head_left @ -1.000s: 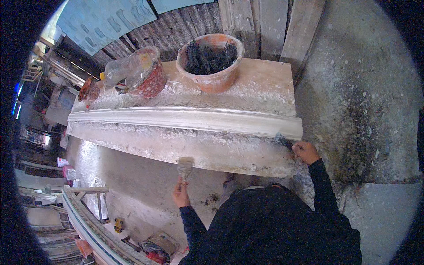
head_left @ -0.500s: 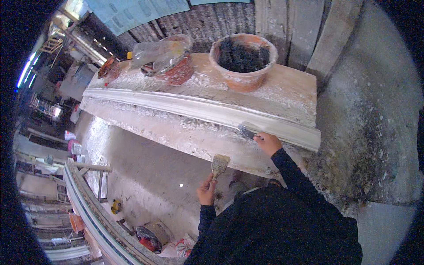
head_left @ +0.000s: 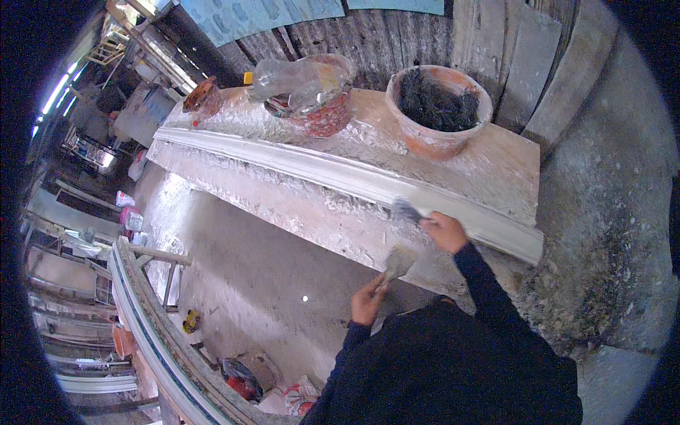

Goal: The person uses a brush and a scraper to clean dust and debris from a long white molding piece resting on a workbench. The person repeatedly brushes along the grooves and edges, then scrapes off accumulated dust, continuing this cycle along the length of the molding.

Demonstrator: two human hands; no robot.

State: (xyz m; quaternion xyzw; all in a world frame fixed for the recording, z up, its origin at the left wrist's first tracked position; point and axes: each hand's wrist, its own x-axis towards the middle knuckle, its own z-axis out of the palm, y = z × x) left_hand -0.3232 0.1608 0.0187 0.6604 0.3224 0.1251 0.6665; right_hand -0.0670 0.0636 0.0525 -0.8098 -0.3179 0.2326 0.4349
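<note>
The right hand (head_left: 445, 231) is gripping a small brush (head_left: 407, 210), fingers wrapped tight around its handle, and its bristles are touching the long white plaster moulding (head_left: 333, 172) lying lengthwise on the plaster-crusted worktop (head_left: 496, 166). The left hand (head_left: 367, 303) is hanging below the worktop's front edge, fingers closed around the handle of a plaster-caked scraper (head_left: 398, 261) (blade pointing up, clear of the moulding). Behind the moulding, a terracotta basin (head_left: 439, 106) of dark fibre is standing beside a red bowl (head_left: 319, 113) carrying a clear plastic bottle (head_left: 294, 78).
</note>
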